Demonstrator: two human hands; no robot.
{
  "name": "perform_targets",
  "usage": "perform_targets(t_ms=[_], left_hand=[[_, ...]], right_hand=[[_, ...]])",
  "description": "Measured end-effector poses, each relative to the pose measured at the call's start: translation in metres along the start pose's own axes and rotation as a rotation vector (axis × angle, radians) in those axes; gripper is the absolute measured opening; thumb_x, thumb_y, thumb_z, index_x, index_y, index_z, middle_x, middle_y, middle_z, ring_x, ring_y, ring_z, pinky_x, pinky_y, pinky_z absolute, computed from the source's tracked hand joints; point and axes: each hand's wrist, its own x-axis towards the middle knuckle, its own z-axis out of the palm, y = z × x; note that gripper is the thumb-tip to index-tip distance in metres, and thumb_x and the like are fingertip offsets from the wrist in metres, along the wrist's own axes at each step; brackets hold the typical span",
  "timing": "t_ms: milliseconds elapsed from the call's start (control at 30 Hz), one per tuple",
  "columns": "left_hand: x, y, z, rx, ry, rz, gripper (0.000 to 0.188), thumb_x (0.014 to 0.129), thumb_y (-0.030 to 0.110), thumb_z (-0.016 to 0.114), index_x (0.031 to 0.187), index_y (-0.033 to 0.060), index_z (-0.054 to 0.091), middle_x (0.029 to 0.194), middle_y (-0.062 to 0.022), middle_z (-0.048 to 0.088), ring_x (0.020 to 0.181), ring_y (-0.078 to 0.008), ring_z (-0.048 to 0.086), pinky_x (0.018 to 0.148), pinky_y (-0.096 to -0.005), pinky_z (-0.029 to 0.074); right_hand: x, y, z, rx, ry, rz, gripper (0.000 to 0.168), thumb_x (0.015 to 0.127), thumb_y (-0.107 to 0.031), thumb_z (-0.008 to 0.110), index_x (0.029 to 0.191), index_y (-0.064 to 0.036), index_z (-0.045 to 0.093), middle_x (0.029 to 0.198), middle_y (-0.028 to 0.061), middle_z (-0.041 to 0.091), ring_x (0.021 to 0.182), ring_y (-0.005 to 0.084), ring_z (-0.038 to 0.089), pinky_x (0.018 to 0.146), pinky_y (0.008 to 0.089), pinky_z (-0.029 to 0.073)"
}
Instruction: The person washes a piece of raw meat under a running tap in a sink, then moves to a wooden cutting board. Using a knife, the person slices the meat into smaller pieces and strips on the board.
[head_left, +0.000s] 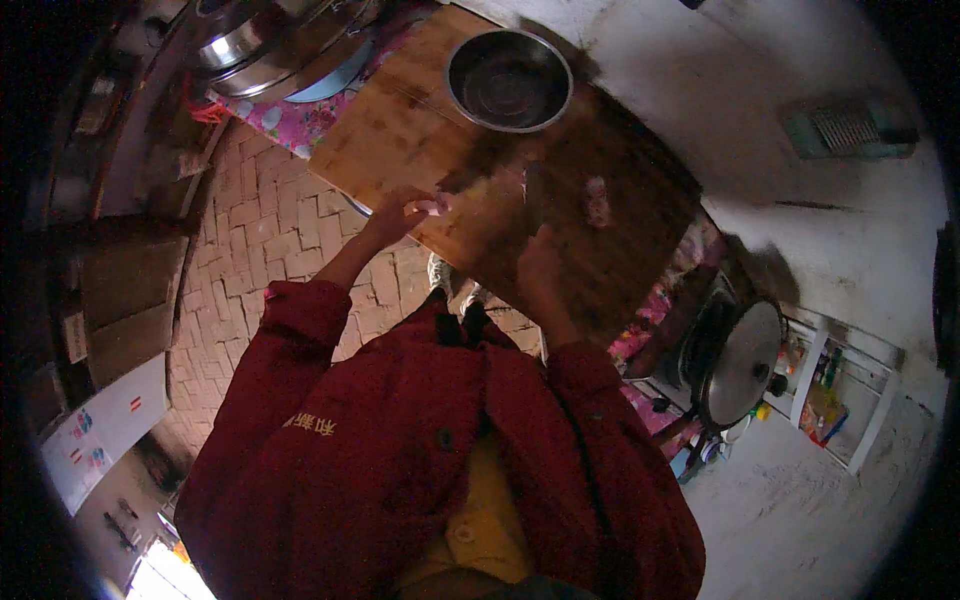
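My left hand (391, 220) is over the near-left edge of a wooden board (390, 127) and grips a small pale pink piece, probably meat (430, 206). Over the board's middle, my right hand (540, 262) is closed around a knife (533, 199), its dark blade pointing away from me. A thin pinkish strip (524, 178) shows beside the blade; whether they touch is unclear. To the right of the knife lies a longer pinkish piece of meat (598, 201). A round metal bowl (510, 90) stands at the board's far end.
Flowered cloth (289, 124) shows past the board's left end. Stacked metal pots (247, 67) stand at far left. On the right sits a lidded pan (744, 367) near a white shelf rack (810, 371). A pale wall (750, 150) bounds the far side; brick floor (247, 247) lies left.
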Motion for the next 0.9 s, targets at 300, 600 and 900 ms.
perform_targets(t_ms=[300,600,900], left_hand=[[0.049,0.034,0.025,0.151,0.263,0.061,0.025,0.076,0.006,0.059,0.100,0.0085,0.064,0.096,-0.0117,0.061,0.093,-0.0303,0.056,0.079,-0.0374,0.046],[0.056,0.107,0.091,0.296,0.194,0.242,0.043,0.070,0.022,0.067,0.109,0.0080,0.056,0.094,-0.0189,0.059,0.085,-0.0352,0.058,0.071,-0.0428,0.048],[0.172,0.062,0.195,-0.260,-0.068,-0.683,0.038,0.073,0.027,0.066,0.104,0.0043,0.061,0.098,-0.0137,0.063,0.091,-0.0238,0.061,0.074,-0.0392,0.048]], right_hand=[[-0.028,0.042,-0.057,-0.151,0.196,0.134,0.048,0.091,-0.026,0.046,0.130,0.000,0.033,0.106,0.0308,0.056,0.093,0.0459,0.057,0.077,0.0503,0.046],[-0.065,0.072,-0.079,0.177,0.432,0.305,0.031,0.092,-0.031,0.046,0.104,-0.003,0.041,0.088,0.0301,0.060,0.082,0.0462,0.059,0.067,0.0517,0.043],[-0.120,0.074,-0.084,0.006,0.354,0.369,0.056,0.091,-0.029,0.050,0.129,0.009,0.036,0.120,0.0337,0.048,0.107,0.0462,0.050,0.087,0.0479,0.042]])
